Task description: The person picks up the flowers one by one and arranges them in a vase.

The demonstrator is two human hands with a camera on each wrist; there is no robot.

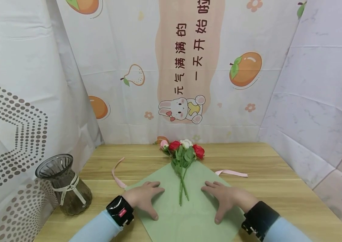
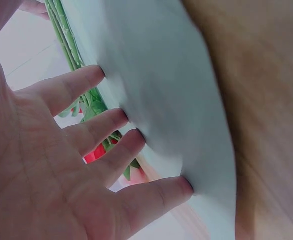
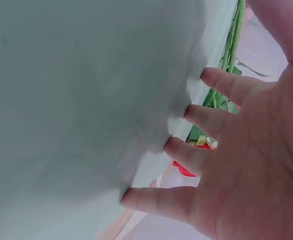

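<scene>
A sheet of light green wrapping paper (image 1: 201, 215) lies cornerwise on the table. Across its far corner rests a bunch of roses (image 1: 183, 159), with red, white and pink heads pointing away and bare stems (image 1: 181, 193) toward me. My left hand (image 1: 143, 198) is spread on the paper's left part, its fingertips (image 2: 134, 142) pressing the sheet. On the right part, my right hand (image 1: 226, 198) does likewise, with fingertips (image 3: 179, 145) touching the paper. Both hands stay apart from the stems, one on each side. A pink ribbon (image 1: 231, 172) pokes out from under the sheet on both sides.
At the table's left edge stands a dark glass vase (image 1: 75, 191) with a white cord tied round its neck. Printed curtains (image 1: 122, 107) hang behind and on both sides of the wooden table (image 1: 279, 198).
</scene>
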